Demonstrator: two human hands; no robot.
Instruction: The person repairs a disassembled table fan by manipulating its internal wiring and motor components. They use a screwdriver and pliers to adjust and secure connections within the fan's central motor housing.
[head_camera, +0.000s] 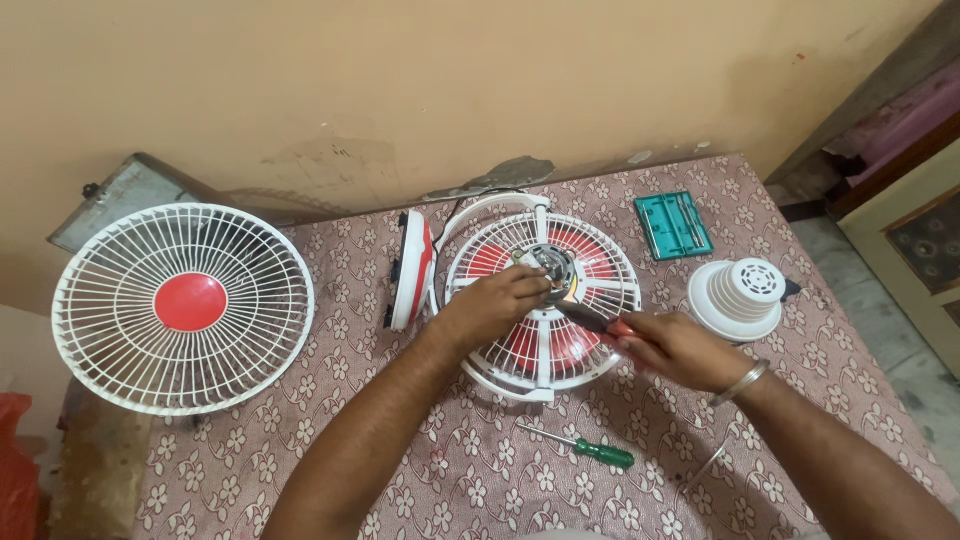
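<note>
Done: front grille (183, 307) and motor cover (738, 296) lying off | Now: left hand (492, 305) pinching motor (548, 270), right hand (672, 347) gripping red-handled tool (598, 322) | Left: rear guard (541, 295) sitting unassembled.

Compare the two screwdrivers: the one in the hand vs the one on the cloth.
The red-handled screwdriver is held in the right hand, tip at the fan's hub; the green-handled screwdriver lies untouched on the cloth. The red one's shaft looks dark, the green one's bright. Both point up-left.
</note>
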